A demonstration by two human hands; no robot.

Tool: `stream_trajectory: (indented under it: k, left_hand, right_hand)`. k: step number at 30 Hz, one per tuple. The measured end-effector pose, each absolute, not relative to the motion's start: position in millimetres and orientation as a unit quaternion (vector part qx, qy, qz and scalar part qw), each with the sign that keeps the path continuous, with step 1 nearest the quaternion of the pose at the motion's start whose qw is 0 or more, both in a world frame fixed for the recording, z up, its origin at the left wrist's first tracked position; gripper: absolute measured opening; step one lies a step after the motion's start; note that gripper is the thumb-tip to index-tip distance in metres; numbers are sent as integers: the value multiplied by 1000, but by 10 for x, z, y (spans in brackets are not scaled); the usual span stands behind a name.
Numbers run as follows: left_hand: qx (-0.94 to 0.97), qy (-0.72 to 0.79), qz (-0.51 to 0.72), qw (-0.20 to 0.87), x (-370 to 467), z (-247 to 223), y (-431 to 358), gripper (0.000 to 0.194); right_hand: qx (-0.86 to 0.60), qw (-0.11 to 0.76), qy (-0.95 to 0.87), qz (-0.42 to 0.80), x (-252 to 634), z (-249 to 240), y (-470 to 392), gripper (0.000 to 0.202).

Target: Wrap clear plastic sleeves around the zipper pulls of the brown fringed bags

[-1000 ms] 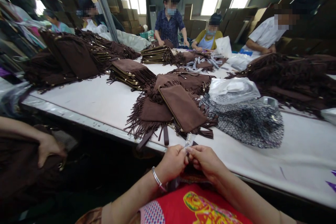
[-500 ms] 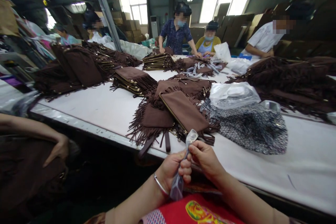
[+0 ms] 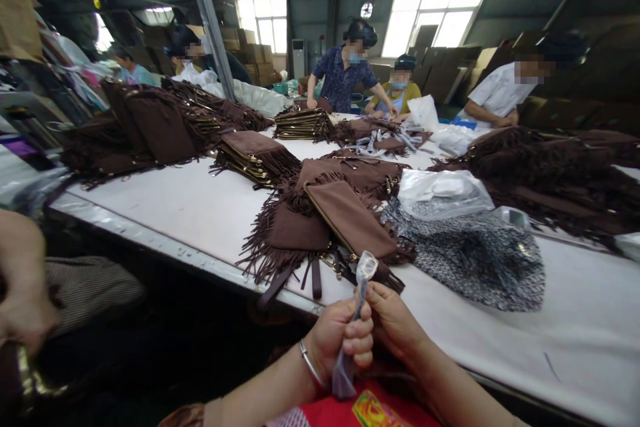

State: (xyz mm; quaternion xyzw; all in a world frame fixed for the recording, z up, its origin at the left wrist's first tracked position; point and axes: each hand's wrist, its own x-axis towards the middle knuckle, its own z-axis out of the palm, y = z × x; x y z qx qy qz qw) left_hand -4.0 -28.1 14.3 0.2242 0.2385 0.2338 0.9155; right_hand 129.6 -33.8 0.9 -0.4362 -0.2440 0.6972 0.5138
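Note:
A strap in a clear plastic sleeve (image 3: 344, 373) stands tilted upright in front of my body, with a metal ring or clasp showing at its top end. My left hand (image 3: 347, 333) is closed around its middle. My right hand (image 3: 393, 313) pinches at its upper part, just below the metal end; the fingertips are partly hidden. Just beyond the hands lies a brown fringed pouch (image 3: 353, 220) with a gold zip, on top of other brown pouches. Their dark wrist straps (image 3: 316, 279) hang over the table's edge.
The white table (image 3: 165, 207) carries stacked fringed pouches (image 3: 257, 153) and a speckled knit fabric (image 3: 470, 253) under a clear plastic bag (image 3: 445, 193). A co-worker's arm (image 3: 25, 287) is close at my left. Several people work across the table, and a metal post (image 3: 207, 27) rises at its far side.
Both my hands stay on the wrapped strap and have shifted slightly. At the left, the co-worker's arm has moved left, and a gold zip edge now shows beneath that hand.

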Motion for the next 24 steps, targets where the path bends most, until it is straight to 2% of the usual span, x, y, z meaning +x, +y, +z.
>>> stream_trajectory:
  k: [4, 7, 9, 11, 14, 17, 21, 24]
  left_hand:
    - [442, 374, 290, 762, -66, 184, -290, 28]
    - [594, 413, 289, 627, -101, 268, -342, 16]
    - [639, 404, 284, 589, -117, 303, -392, 11]
    - [630, 397, 257, 616, -126, 294, -452, 11]
    - [522, 371, 176, 747, -138, 202, -545, 23]
    - [414, 333, 158, 832, -141, 90, -618, 33]
    - [409, 382, 187, 808, -132, 47, -639, 32]
    - [489, 402, 151, 759, -191, 101, -596, 27]
  right_hand:
    - [-478, 492, -278, 673, 1404, 28, -455, 42]
    - [-506, 476, -291, 657, 1409, 67, -485, 46]
    - [-519, 458, -283, 664, 1378, 89, -472, 45]
    - [-529, 455, -270, 664, 1343, 88, -448, 43]
    - [-550, 479, -255, 635, 1316, 39, -416, 42]
    - [-563, 487, -244, 621, 1303, -16, -391, 42]
    - [-563, 502, -238, 611, 1276, -19, -376, 43]
    - [-577, 496, -246, 601, 1295, -12, -414, 44]
